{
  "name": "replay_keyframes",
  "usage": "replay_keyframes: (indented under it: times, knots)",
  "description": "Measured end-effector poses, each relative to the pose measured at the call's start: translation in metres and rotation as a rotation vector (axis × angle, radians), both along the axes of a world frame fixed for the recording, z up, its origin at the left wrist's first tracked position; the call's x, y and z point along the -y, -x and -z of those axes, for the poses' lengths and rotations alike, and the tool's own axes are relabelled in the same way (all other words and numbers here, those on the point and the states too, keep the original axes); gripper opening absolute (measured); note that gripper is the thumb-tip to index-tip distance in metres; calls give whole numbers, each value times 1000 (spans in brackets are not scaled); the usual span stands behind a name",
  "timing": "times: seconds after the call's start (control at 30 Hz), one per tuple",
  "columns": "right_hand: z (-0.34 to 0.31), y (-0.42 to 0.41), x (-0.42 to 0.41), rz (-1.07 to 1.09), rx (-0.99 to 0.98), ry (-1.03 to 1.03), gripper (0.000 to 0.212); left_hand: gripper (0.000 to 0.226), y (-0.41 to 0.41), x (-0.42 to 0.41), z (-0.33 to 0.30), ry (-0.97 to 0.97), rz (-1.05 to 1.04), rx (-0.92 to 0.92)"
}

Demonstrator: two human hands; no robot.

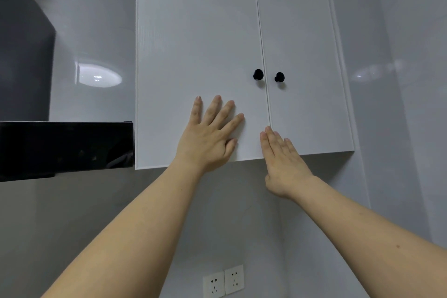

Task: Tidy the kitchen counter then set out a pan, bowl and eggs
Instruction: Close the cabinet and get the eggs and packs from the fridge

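The left hand (210,133) lies flat with fingers spread against the left door (193,55) of a white, matt-fronted wall cupboard, low down and to the left of its round black knob (258,74). The right hand (284,164) is also open, fingers straight and together, its tips at the bottom of the seam where the left door meets the right door (307,80), below that door's own black knob (279,77). Both doors sit flush, so the flat palms look like a push to seat them shut rather than a pull, since neither knob is held. A glossy black extractor hood (65,147) hangs just left of the cupboard, and two white wall sockets (223,282) sit on the grey wall below. The pan, bowl and eggs are not in view, nor is the bench.
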State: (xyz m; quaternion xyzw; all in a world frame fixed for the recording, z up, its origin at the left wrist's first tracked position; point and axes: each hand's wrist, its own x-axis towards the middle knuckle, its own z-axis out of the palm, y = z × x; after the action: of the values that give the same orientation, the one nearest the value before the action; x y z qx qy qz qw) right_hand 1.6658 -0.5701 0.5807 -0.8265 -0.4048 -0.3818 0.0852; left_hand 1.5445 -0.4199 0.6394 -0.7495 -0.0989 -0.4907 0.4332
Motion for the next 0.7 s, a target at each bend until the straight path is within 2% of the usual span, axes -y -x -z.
replay_keyframes:
  times: [0.27, 0.5, 0.7]
  knots:
    - [-5, 17, 61, 208, 216, 128, 76, 62, -1, 23, 17, 129, 103, -14]
    - [-10, 44, 133, 396, 275, 206, 71, 69, 4, 75, 40, 247, 183, -81]
    - [-6, 82, 184, 463, 302, 246, 70, 70, 13, 129, 64, 481, 328, -202]
